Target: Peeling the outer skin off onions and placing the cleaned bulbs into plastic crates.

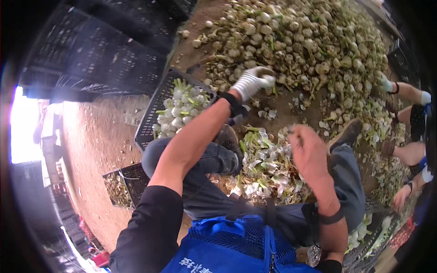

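Observation:
My left hand, in a white striped glove, reaches to the near edge of a large heap of garlic bulbs. Its fingers are curled, and whether they hold a bulb cannot be told. My bare right hand is blurred, with bent fingers, above a pile of garlic peelings and leaves between my legs. What it may hold is not clear. Peeled white garlic bulbs with green stems lie in a black plastic crate left of my left forearm.
A smaller black crate with scraps stands at the lower left. At the right edge, a co-worker's gloved hand touches the heap, and another bare hand shows lower down. Dark plastic sheeting covers stacked things at the upper left.

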Tool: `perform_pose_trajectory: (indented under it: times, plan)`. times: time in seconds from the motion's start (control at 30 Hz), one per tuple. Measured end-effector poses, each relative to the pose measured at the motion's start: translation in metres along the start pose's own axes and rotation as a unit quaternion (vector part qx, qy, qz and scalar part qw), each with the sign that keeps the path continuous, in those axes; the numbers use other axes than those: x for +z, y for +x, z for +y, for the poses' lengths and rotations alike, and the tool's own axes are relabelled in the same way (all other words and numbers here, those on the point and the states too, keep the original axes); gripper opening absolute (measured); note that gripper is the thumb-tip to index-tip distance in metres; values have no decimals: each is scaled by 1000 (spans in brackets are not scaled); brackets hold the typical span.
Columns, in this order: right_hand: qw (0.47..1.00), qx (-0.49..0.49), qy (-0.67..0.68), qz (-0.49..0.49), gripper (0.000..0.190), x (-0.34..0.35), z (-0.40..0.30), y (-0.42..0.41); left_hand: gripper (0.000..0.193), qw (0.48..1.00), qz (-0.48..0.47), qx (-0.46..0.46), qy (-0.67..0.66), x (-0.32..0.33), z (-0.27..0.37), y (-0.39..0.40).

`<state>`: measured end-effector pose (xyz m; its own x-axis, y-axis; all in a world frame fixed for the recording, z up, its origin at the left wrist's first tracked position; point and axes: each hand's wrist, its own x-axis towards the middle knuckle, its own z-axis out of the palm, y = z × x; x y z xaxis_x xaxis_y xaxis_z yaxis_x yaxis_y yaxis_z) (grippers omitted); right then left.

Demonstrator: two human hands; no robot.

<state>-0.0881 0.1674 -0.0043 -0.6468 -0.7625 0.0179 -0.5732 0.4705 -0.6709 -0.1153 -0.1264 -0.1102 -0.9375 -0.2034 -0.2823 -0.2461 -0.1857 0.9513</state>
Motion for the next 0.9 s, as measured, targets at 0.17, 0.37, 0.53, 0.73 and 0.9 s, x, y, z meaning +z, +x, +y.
perform_pose_trajectory:
  times: [0.17,0.37,0.53,0.73,0.9]
  plan:
    - [920,294,241,91,46,-15,-3,41,32,958,-52,217,180,80,74,-91]
    - [914,100,390,53,52,-10,49,13,33,996,-48,75,23,109,112,-153]
    - [916,208,342,29,61,-9,13,15,86,959,19,155,236,102,110,-173]
    - [904,235,357,-14,46,-17,34,28,104,923,-73,160,343,107,105,-163]
    - [872,247,421,19,47,-2,29,33,105,885,-62,189,421,109,101,-173]
